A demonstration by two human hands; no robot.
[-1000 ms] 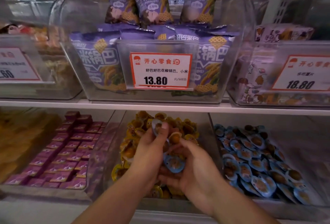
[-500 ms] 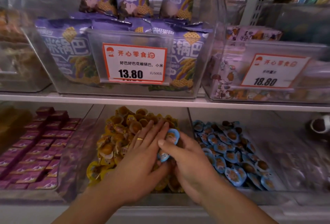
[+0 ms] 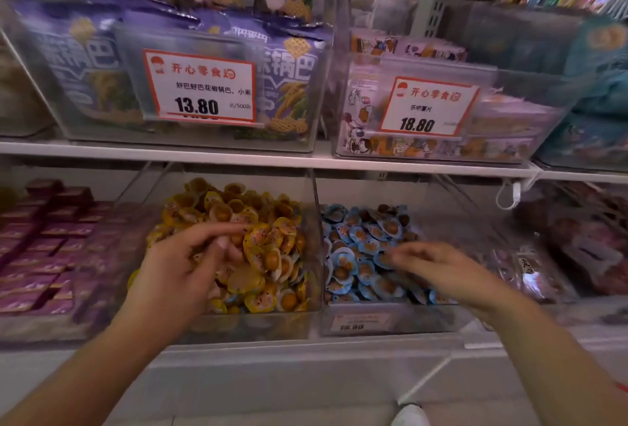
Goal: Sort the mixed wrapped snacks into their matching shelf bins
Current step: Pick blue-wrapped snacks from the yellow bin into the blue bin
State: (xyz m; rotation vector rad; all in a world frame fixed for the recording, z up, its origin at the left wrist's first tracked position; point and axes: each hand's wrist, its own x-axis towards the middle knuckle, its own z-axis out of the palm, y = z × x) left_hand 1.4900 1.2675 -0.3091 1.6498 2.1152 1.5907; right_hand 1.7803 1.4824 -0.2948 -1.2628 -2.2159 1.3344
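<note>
A clear bin (image 3: 238,325) on the lower shelf holds a heap of yellow-wrapped round snacks (image 3: 268,249). To its right a second clear bin (image 3: 407,318) holds blue-wrapped round snacks (image 3: 356,242). My left hand (image 3: 183,269) hovers over the left part of the yellow heap, fingers spread and blurred, holding nothing that I can see. My right hand (image 3: 441,269) reaches over the blue heap, its fingers stretched leftward with the tips just above the wrappers. A clear wall (image 3: 316,238) separates the two bins and lies between my hands.
Purple boxes (image 3: 40,238) fill the bin on the left, dark packets (image 3: 577,249) the one on the right. Above the white shelf edge (image 3: 238,153) stand bins of purple bags (image 3: 85,61) and cartoon packs (image 3: 373,140) with price cards.
My hands were together over the yellow heap, the right pinching a blue snack. They have parted: the right moved over the blue bin and shows no snack, the left stayed over the yellow.
</note>
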